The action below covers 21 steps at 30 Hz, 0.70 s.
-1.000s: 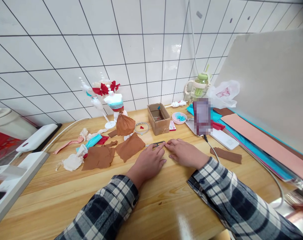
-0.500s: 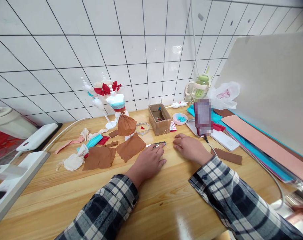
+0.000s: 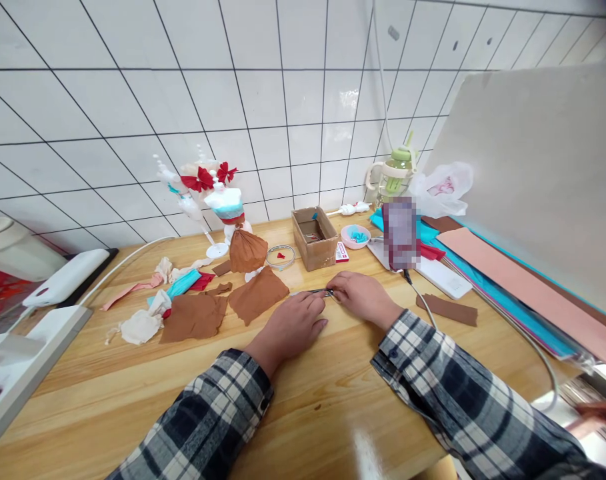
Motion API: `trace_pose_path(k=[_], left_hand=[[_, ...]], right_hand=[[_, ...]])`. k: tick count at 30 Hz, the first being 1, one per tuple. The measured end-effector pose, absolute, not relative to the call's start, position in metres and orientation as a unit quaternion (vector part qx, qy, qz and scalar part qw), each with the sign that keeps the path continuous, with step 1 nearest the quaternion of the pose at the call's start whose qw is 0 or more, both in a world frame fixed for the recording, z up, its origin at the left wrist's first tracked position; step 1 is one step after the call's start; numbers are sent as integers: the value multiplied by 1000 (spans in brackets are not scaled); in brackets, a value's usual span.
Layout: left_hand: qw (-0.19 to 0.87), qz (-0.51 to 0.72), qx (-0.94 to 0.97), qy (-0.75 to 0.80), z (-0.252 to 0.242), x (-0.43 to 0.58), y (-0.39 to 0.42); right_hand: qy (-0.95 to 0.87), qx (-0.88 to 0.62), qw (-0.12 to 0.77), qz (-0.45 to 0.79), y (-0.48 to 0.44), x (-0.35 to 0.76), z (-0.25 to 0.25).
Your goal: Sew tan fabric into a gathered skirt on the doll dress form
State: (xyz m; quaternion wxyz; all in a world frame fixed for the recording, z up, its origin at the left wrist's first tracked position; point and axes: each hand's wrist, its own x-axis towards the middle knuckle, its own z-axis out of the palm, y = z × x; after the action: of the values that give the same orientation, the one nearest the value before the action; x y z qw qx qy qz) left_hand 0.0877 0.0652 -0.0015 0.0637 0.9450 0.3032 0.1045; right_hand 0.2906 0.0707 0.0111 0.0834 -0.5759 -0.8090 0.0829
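A thin metal tool lies on the wooden table between my hands. My left hand rests palm down with its fingertips curled onto the tool. My right hand has its fingers pressed together at the tool's right end. Both sleeves are dark plaid. Just left of my left hand lies a brown fabric piece, with a second brown piece beyond it.
Behind the hands stand a small cardboard box, a glass ring dish, a pink dish and a propped phone with its cable. A doll figure stands by the tiled wall. Coloured sheets lie right; a white appliance sits left.
My right hand drew away from the tool to the right, then came back to its end. My left hand stayed on the tool.
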Motion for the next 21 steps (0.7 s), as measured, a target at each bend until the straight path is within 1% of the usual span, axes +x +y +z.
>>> trace_pose_path(k=[4,7,9,12,13,15,17,19,21], left_hand=[[54,126,944,302,4,87,63],[24,157,925,346,10,75,62],[-5,163,897,410,12,58,64],[-68,154,854,492,7,22,65],[-65,141,853,498,5,11,64],[-14,110,874,473,0,-9,58],[29,112,889,443,-3,-18,49],[70,120,901,410,-3,-18,42],[95,125,905,396,0,-12,37]], right_hand=[[-800,-588,90,77,73,295,8],[-777,-618,103,66,77,304,4],[-761,-633,129,64,80,311,3],[-751,-628,195,50,79,314,5],[-756,-616,219,40,77,312,6],[-781,-569,257,20,71,300,10],[-827,-492,269,21,63,280,13],[-877,-411,246,39,54,254,13],[-903,-377,200,53,47,228,11]])
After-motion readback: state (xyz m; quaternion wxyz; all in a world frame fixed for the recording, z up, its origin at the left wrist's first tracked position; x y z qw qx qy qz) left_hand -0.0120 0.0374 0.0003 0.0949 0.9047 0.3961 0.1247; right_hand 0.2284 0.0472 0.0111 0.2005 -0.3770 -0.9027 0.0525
